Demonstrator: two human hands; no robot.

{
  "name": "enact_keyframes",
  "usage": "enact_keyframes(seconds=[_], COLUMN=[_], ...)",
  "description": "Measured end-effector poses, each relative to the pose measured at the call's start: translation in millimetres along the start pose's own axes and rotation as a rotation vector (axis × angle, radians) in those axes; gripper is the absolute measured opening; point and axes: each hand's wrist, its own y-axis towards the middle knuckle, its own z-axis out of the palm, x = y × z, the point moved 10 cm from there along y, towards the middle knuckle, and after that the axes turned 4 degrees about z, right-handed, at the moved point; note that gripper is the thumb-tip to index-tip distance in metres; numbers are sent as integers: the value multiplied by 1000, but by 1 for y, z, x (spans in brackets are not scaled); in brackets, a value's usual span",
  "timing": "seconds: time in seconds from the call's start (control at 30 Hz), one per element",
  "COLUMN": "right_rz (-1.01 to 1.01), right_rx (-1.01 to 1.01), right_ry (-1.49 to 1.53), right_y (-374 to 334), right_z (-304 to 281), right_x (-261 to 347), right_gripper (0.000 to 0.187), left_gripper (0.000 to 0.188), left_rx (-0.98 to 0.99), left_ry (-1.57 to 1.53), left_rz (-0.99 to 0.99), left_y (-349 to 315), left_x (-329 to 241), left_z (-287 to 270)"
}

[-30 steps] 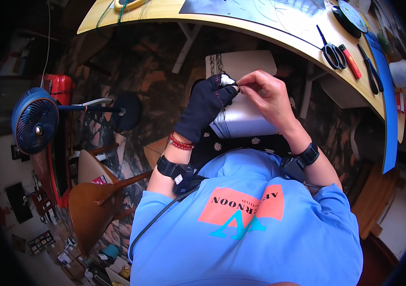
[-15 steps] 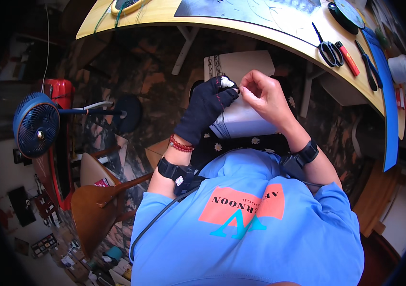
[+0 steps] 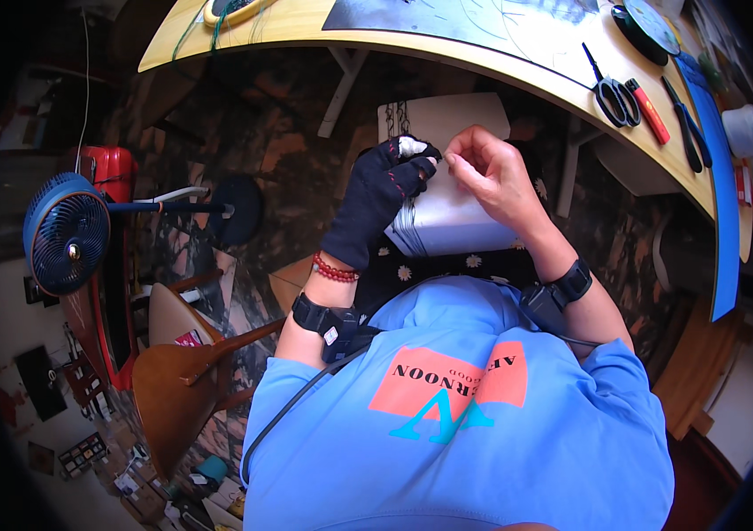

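My left hand wears a black fingerless glove, with white wrapping on one finger. Its fingers are curled closed over the lap, around something too small to make out. Close beside it, apart by a small gap, my right hand is bare, thumb and forefinger pinched together. Whatever lies in that pinch cannot be seen. Beneath both hands a white pad-like block rests on my lap. Dark cords run around its left end, partly hidden by the glove.
Ahead curves a yellow table bearing a dark sheet, scissors, a red lighter, a dark-handled tool and a white roll. A blue strip overhangs its right edge. Leftward stand a fan and a wooden chair.
My left hand has turned slightly, its fingers and white wrapping showing more. The right hand stays pinched almost where it was, and the gap between the fingertips is slightly wider.
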Motion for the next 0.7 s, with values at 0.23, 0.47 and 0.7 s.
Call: enact_keyframes(seconds=[0.23, 0.47, 0.7], right_rz=[-90, -65, 0], right_rx=[-15, 14, -67], right_ry=[-73, -127, -90], right_y=[-2, -6, 17], right_z=[1, 1, -14], right_x=[3, 10, -16], right_gripper=[9, 10, 13], left_gripper=[6, 7, 14], left_rx=[9, 42, -24], left_ry=[85, 158, 280], left_rz=[-24, 7, 77], left_y=[1, 1, 15], left_x=[-1, -2, -6], left_z=[3, 6, 4])
